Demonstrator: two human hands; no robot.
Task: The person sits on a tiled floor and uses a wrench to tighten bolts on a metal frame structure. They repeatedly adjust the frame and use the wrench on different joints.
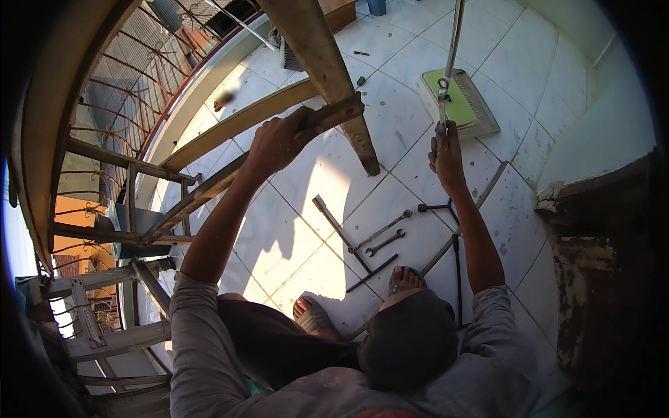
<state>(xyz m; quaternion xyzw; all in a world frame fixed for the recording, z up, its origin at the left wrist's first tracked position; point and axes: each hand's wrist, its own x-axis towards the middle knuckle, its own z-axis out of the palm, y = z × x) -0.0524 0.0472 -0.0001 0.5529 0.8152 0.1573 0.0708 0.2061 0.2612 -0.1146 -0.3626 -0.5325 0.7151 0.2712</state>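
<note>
My left hand (279, 143) is closed round a worn wooden bar (333, 113) of a brown frame, near the bar's rounded end. Farther right, my right hand (447, 159) is closed on a slim metal tool that looks like a wrench (442, 110), held upright with a ring at its top. Behind it lies a green and grey dustpan (470, 104), and a long metal handle (456, 42) rises past it. On the floor between my arms are a T-handle wrench (339, 228), a combination wrench (383, 228), a smaller open-ended wrench (385, 242) and a black Y-shaped wrench (446, 207).
A wooden leg (327, 76) of the frame stands on the white tiled floor (411, 160). Wooden ladder-like pieces (115, 341) crowd the left, before a metal railing (129, 83). A dark, worn wooden piece (599, 265) stands at the right. My feet (406, 280) are close to the wrenches.
</note>
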